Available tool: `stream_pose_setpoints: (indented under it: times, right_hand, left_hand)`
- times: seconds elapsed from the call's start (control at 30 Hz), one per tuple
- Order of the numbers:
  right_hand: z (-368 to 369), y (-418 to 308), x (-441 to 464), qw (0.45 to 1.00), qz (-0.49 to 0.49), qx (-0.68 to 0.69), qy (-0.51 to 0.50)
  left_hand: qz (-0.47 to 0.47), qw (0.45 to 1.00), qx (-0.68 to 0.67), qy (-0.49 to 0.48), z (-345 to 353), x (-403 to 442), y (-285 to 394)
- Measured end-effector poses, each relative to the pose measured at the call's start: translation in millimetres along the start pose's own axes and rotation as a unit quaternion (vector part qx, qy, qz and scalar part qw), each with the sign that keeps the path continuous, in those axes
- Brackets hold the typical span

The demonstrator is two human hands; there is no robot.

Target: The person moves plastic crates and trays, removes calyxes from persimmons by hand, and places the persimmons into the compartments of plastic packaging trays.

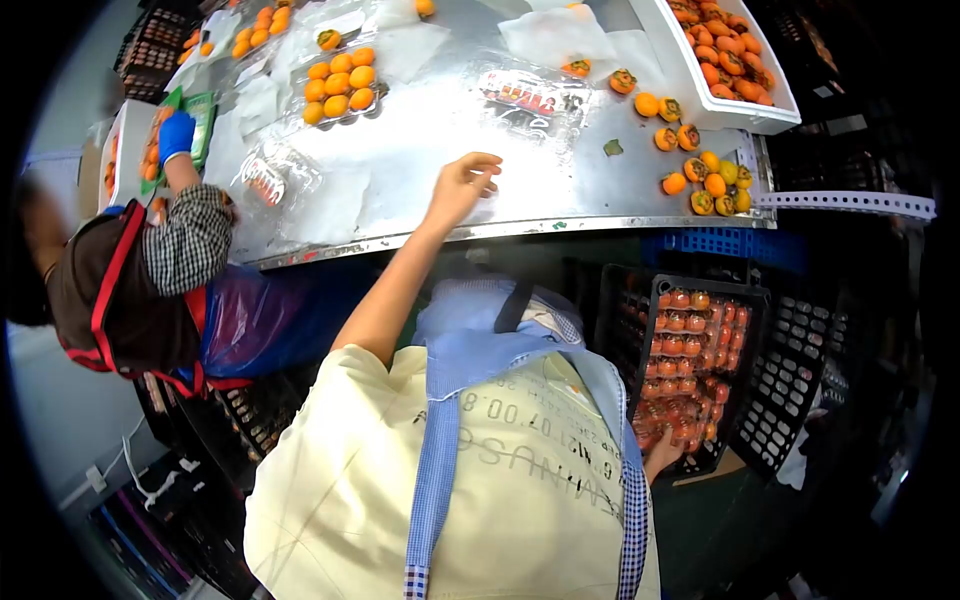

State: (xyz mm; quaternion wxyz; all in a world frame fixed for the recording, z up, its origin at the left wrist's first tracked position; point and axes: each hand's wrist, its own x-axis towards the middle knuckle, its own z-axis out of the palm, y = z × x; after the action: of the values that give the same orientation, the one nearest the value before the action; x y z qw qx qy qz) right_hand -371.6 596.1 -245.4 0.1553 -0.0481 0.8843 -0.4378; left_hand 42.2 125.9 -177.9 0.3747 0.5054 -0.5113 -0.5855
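Note:
My left hand hovers above the metal table near its front edge, fingers loosely bent and apart, holding nothing. Flat clear packaging with a printed label lies beyond it. Low on the right, my right hand grips the near end of a clear pack of red-orange fruit in a black crate. Its fingertips are partly hidden by the pack. More packs of the fruit fill that crate. Loose orange persimmons sit at the table's right end.
A white foam box of persimmons stands at the back right. A clear tray of orange fruit and a labelled wrapper lie left. A co-worker with a blue glove stands at left. A perforated white strip juts out right.

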Motion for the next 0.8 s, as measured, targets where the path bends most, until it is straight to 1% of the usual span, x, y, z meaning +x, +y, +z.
stream_pose_setpoints:
  times: [0.07,0.1,0.17,0.2,0.23,0.3,0.37,0.4,0.43,0.5,0.53,0.63,0.67,0.77,0.8]
  right_hand:
    - [-24,16,11,0.998,-0.003,0.06,-0.025]
    - [-26,-11,-5,0.997,0.022,0.071,0.004]
    - [-41,-60,-33,0.996,0.036,0.084,-0.017]
    - [-49,-76,-43,0.996,0.043,0.078,-0.003]
    - [-65,-80,-46,0.998,0.049,0.02,0.025]
    - [-82,-99,-62,0.993,0.049,0.097,0.055]
    - [-97,-125,-83,0.987,0.052,0.117,0.098]
    - [-110,-135,-91,0.99,0.056,0.089,0.089]
    - [-121,-133,-95,0.988,0.034,0.109,0.101]
    - [-130,-156,-116,0.987,0.03,0.107,0.112]
    - [-130,-162,-123,0.983,0.017,0.124,0.138]
    - [-128,-181,-137,0.965,-0.012,0.216,0.151]
    - [-123,-187,-139,0.961,-0.02,0.241,0.134]
    - [-100,-204,-146,0.945,-0.041,0.315,0.079]
    - [-92,-206,-141,0.938,-0.038,0.343,0.041]
  left_hand:
    - [-0.052,0.996,-0.044,0.058,-18,9,-11]
    - [-0.08,0.992,-0.058,0.084,-25,15,-16]
    - [-0.077,0.981,-0.06,0.17,-37,37,-38]
    - [-0.066,0.978,-0.023,0.196,-45,53,-54]
    - [-0.062,0.972,0.005,0.226,-50,65,-55]
    - [-0.051,0.959,0.114,0.253,-63,95,-59]
    - [-0.064,0.962,0.061,0.257,-63,118,-54]
    - [-0.071,0.963,0.035,0.258,-62,125,-47]
    - [-0.096,0.974,0.026,0.201,-65,131,-43]
    - [-0.145,0.986,0.008,0.086,-68,138,-29]
    - [-0.152,0.987,-0.014,0.059,-64,134,-20]
    - [-0.162,0.983,-0.08,0.037,-62,133,-27]
    - [-0.172,0.978,-0.114,0.032,-62,132,-26]
    - [-0.139,0.976,-0.157,0.053,-63,141,-33]
    - [-0.126,0.976,-0.17,0.06,-62,147,-35]
